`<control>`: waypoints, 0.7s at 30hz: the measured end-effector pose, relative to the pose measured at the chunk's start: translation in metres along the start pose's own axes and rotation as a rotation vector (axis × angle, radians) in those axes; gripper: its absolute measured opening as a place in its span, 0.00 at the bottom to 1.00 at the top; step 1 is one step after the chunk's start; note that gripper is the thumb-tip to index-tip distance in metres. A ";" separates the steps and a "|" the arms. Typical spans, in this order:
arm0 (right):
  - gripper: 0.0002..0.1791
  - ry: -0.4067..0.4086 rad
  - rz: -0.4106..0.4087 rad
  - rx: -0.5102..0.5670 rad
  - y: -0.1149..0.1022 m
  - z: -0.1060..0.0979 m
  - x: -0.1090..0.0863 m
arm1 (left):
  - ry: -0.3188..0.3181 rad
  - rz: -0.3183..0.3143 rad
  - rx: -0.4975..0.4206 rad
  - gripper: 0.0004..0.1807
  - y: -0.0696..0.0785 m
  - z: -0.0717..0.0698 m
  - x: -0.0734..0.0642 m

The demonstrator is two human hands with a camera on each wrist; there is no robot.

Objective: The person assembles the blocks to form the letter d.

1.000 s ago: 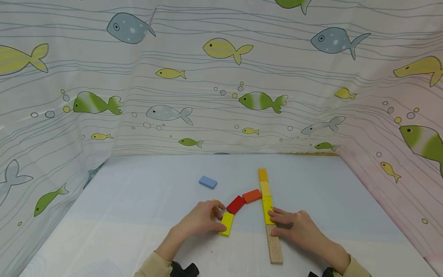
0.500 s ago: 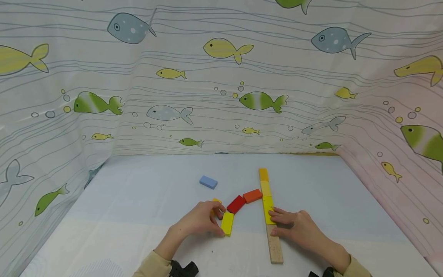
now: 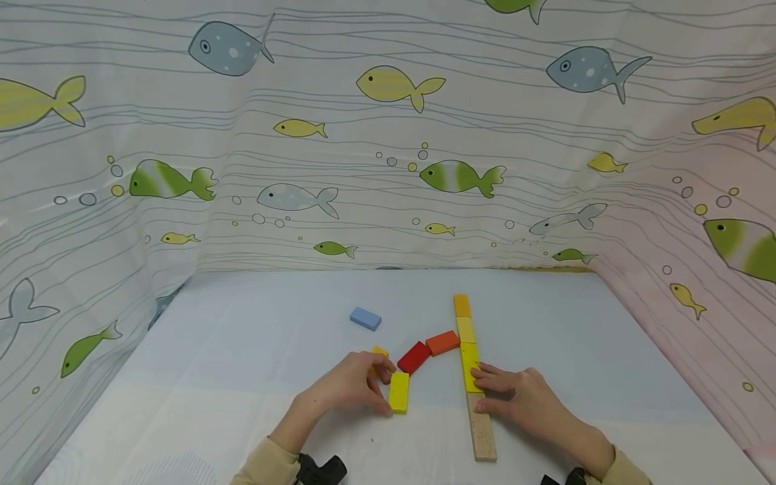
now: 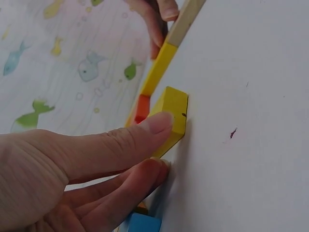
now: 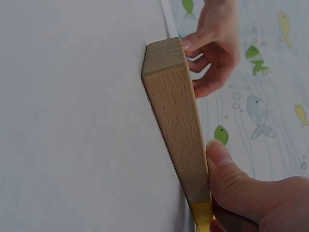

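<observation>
In the head view my left hand (image 3: 348,387) is beside a yellow block (image 3: 399,393), its thumb touching the block's near left side. The left wrist view shows that thumb across the yellow block (image 4: 175,108), with the fingertips near one end. My right hand (image 3: 533,401) rests along the right side of a straight row. Its thumb touches a bare wooden block (image 3: 482,434), and its fingers lie against a bright yellow block (image 3: 467,356). A red block (image 3: 414,358) and an orange block (image 3: 442,343) slant between the left yellow block and the row.
Another yellow block (image 3: 465,329) and an amber block (image 3: 462,305) extend the row's far end. A yellow-orange block (image 3: 379,351) is partly hidden behind my left hand. A blue block (image 3: 366,318) lies farther back. Fish-patterned cloth (image 3: 388,222) encloses the white tabletop (image 3: 273,323).
The yellow block by my left hand has turned slightly, its near end shifting right, and less of it lies behind the thumb. My right hand and the row stay about where they were.
</observation>
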State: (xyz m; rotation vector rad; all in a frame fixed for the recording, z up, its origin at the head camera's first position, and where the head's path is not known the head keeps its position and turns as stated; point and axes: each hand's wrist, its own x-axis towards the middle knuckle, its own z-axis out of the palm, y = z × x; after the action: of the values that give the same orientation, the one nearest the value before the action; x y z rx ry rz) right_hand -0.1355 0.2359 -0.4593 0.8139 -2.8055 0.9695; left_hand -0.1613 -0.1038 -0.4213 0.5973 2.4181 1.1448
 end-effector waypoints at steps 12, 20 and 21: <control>0.30 0.002 0.003 -0.006 0.000 0.000 0.000 | 0.014 -0.003 0.027 0.29 0.004 0.003 0.000; 0.30 0.003 -0.002 0.001 -0.002 -0.001 0.000 | 0.018 0.001 0.039 0.28 0.010 0.004 -0.003; 0.30 0.003 -0.002 0.000 -0.002 -0.001 0.000 | 0.019 0.003 0.039 0.28 0.010 0.004 -0.004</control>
State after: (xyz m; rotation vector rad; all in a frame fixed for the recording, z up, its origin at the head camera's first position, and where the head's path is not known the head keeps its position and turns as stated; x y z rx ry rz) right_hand -0.1348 0.2347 -0.4577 0.8144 -2.8021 0.9698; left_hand -0.1543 -0.0975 -0.4151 0.6052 2.4612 1.1117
